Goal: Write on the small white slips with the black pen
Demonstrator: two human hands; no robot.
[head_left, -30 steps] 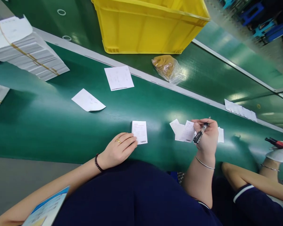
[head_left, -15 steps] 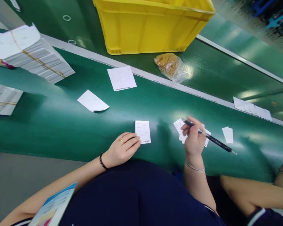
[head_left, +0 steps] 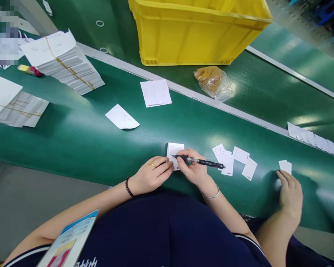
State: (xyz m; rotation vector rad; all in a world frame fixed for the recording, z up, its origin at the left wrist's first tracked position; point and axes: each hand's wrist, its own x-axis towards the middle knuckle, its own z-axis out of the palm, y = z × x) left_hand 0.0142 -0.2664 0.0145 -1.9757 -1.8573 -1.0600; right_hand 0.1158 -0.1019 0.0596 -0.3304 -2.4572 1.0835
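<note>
Slip stack [head_left: 171, 147], head view, lies near the table's [head_left: 86, 148] front edge. Left hand [head_left: 151, 177] rests fingers together on its left edge; whether pinching, I cannot tell. Right hand [head_left: 195, 171] pinches a black pen [head_left: 210, 163] over it. Bare green runs to the white sheets [head_left: 156, 92] beyond.

The person wears a navy short-sleeved shirt [head_left: 169, 231], white trim [head_left: 30, 253] edging the sleeves at eight and five o'clock, with white lettering [head_left: 87, 262] and a blue-topped badge [head_left: 74, 233] towards seven. One of the left fingers [head_left: 158, 168] bears a gold-coloured ring [head_left: 153, 164]; a dark beaded bracelet [head_left: 128, 186] rings the left wrist [head_left: 134, 184], a slim silvery bangle [head_left: 211, 197] the right wrist [head_left: 206, 185].
</note>
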